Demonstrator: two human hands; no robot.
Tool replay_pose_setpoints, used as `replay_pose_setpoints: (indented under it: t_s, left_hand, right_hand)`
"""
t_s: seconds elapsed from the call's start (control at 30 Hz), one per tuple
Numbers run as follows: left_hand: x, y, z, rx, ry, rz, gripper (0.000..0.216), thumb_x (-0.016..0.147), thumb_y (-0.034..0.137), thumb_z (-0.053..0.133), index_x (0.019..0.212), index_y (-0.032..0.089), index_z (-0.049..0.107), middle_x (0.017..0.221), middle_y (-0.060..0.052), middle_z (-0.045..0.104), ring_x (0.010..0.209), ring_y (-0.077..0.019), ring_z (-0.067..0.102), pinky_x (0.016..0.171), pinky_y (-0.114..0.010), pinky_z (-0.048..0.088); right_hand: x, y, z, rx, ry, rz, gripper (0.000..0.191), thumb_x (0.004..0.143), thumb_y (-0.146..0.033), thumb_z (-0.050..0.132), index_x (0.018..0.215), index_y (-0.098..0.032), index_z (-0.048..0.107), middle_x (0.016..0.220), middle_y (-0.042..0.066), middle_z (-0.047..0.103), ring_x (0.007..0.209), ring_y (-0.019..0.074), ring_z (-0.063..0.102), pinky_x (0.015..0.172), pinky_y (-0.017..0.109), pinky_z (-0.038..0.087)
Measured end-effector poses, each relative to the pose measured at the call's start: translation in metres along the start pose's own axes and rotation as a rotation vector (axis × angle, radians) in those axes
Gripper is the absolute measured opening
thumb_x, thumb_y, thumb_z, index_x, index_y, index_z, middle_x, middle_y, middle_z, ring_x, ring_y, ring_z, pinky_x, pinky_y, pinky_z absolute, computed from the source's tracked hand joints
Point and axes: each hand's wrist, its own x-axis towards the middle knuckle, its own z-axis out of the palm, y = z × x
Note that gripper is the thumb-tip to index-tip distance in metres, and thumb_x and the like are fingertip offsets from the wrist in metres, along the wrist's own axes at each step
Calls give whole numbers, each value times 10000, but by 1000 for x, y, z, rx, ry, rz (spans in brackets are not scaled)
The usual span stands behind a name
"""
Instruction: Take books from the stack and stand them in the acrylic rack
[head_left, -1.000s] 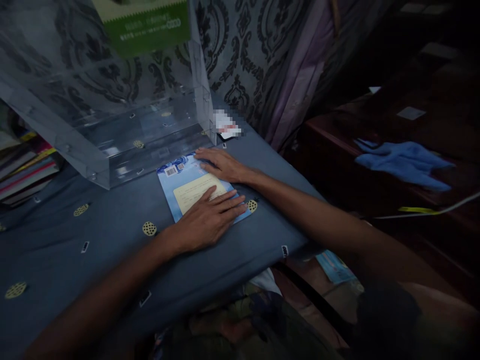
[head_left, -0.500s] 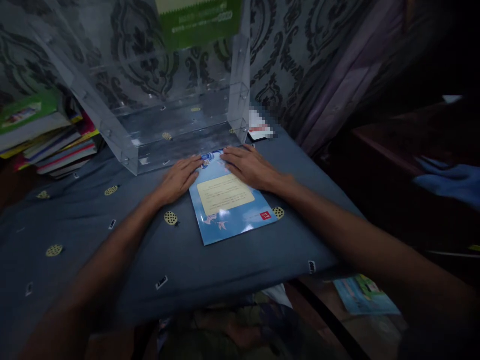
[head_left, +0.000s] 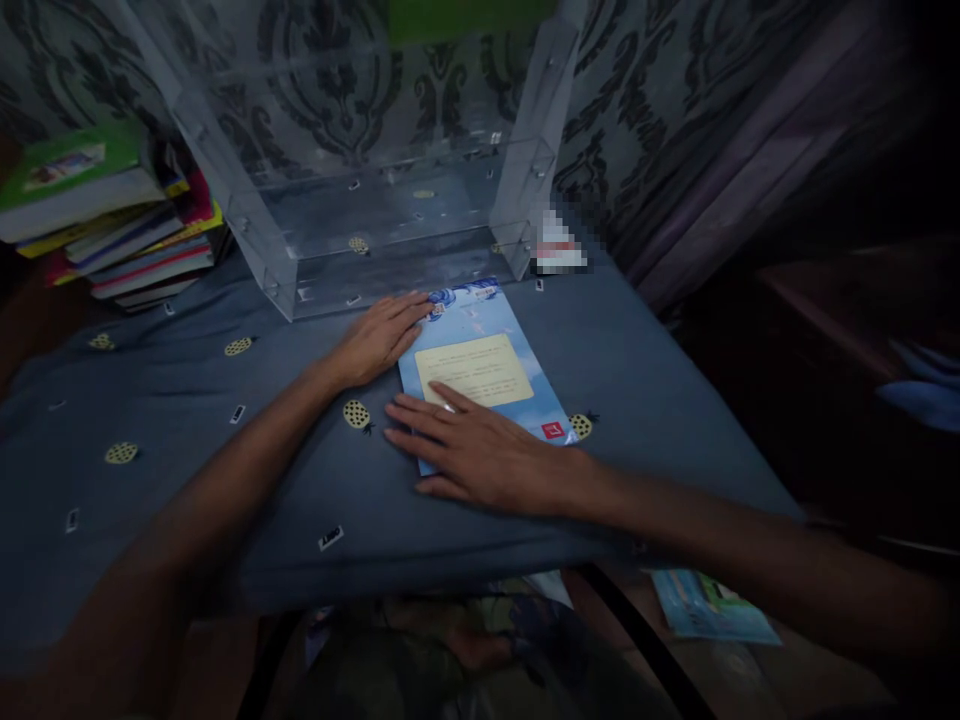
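Observation:
A blue book (head_left: 480, 325) with a cream text panel and a small red mark lies flat on the cloth-covered table (head_left: 285, 480). My left hand (head_left: 386, 335) rests at its upper left corner, fingers stretched out, the fingertips on the cover. Across the lower part of the book lies my right hand (head_left: 480, 455), fingers spread and pointing left, hiding the lower left of the cover. Neither hand grips anything.
Just beyond the book stands a clear plastic rack (head_left: 300, 270) with several tiers. A stack of books (head_left: 142, 225) sits at the left. Behind the rack's right side is a blurred white item (head_left: 556, 250). Below the table edge lies a light blue packet (head_left: 712, 610).
My right hand has moved from the book's top edge down to its lower part, baring the upper right of the cover. My left hand stays at the upper left corner. The view has shifted slightly.

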Motion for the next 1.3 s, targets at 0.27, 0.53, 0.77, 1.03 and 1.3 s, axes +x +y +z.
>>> replay_pose_setpoints:
  t_s: [0.27, 0.53, 0.77, 1.03, 1.3]
  left_hand:
    - [0, 1, 0, 30, 10, 0, 514, 1063, 395, 265, 1467, 155, 474, 1569, -113, 460, 1479, -228, 383, 1228, -455, 284]
    - [-1, 3, 0, 58, 10, -17, 510, 1060, 402, 272, 1475, 179, 466, 1582, -101, 446, 1483, -227, 378, 1224, -478, 294]
    - [-1, 6, 0, 92, 8, -36, 524, 1067, 408, 251, 1475, 163, 471, 1585, -104, 440, 1482, -217, 384, 1240, -464, 271]
    - [-2, 4, 5, 97, 28, -41, 522, 1074, 411, 228, 1485, 191, 462, 1584, -94, 443, 1487, -211, 376, 1233, -471, 284]
    - [-5, 11, 4, 242, 170, -41, 413, 1048, 338, 361, 1332, 174, 612, 1402, -128, 614, 1286, -267, 573, 1086, -467, 450]
  right_hand:
    - [-26, -14, -11, 10, 27, 117, 630, 989, -447, 580, 1550, -236, 386, 1624, 108, 369, 1532, 261, 277, 1275, 538, 201]
    - [-70, -3, -9, 3, 136, 325, 658, 1013, -473, 507, 1600, -299, 268, 1669, 83, 257, 1546, 307, 210, 1237, 608, 280]
    - [-88, 12, -3, -94, 220, 380, 759, 1014, -393, 526, 1634, -288, 99, 1664, 122, 261, 1543, 316, 204, 1222, 614, 309]
    - [-89, 10, -2, -168, 207, 386, 704, 1017, -487, 484, 1618, -251, 205, 1634, 152, 341, 1539, 313, 237, 1206, 595, 345]
    - [-42, 51, -35, -114, 101, 439, 569, 1054, -490, 354, 1491, -146, 470, 1567, 184, 450, 1495, 303, 362, 1213, 562, 316]
